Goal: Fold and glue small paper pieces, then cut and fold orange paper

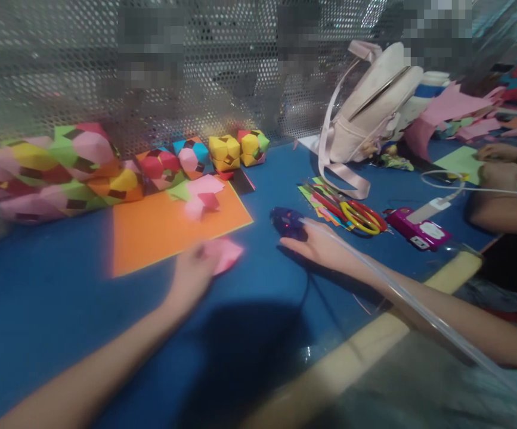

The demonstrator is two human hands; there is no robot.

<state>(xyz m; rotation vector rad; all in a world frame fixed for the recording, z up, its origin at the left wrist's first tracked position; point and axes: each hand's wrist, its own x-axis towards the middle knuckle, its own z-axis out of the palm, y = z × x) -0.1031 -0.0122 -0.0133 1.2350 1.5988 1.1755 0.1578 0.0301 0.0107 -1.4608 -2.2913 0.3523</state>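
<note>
My left hand (195, 262), blurred by motion, is closed on a piece of folded pink paper (228, 255) just over the front edge of an orange sheet (151, 238). Loose pink and green folded paper (202, 199) lies on that sheet. To the right, my right hand (318, 241) is closed around a small, rounded, dark blue device (287, 221) with a red light; its exact kind I cannot make out. A clear cord or tube runs along my right forearm. Scissors (361, 215) with red and yellow handles rest on coloured paper strips (314, 196) beyond that hand.
Colourful folded paper balls (92, 155) line the back of the blue table (39, 286) before a perforated metal panel (240, 77). A pale pink backpack (365, 107) and a magenta device (419, 229) stand right. Another person's hands (502, 164) work on green paper (459, 164).
</note>
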